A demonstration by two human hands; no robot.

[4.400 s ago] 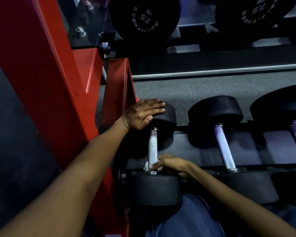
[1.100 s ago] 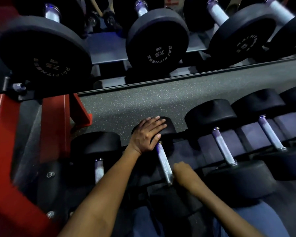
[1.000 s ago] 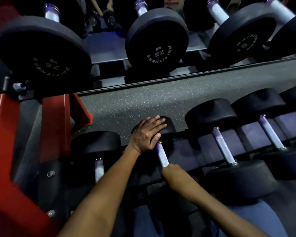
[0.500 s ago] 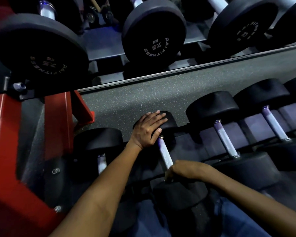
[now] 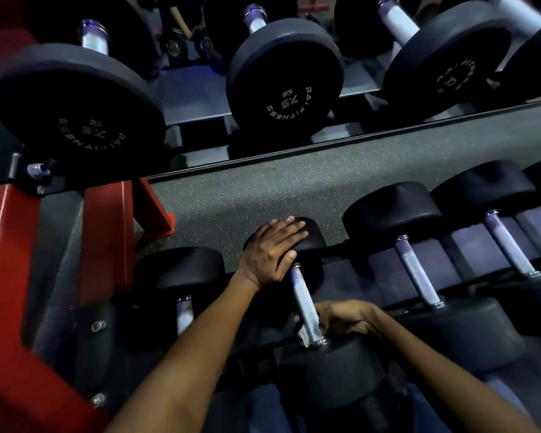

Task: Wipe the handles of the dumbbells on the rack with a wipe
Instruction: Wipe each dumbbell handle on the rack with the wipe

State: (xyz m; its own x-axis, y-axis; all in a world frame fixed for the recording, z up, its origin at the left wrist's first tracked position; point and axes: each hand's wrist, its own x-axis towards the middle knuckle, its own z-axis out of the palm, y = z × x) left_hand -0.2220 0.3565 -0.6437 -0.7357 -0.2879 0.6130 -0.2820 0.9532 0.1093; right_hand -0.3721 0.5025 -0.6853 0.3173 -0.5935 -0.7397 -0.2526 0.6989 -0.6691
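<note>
A black dumbbell lies on the lower shelf with its knurled steel handle pointing toward me. My left hand rests flat on the dumbbell's far head, fingers straight. My right hand curls around the near end of the handle from the right, holding a white wipe against the steel; only a small corner of the wipe shows below the fingers. The near head sits just below that hand.
Other dumbbells line the lower shelf: one to the left and two handles to the right. An upper shelf holds larger dumbbells. A red rack upright stands at the left. Speckled floor shows between shelves.
My right hand has slid along the handle toward the near head and the wipe's corner now shows. My left hand stays on the far head. Earlier I worked the dumbbell to the left.
</note>
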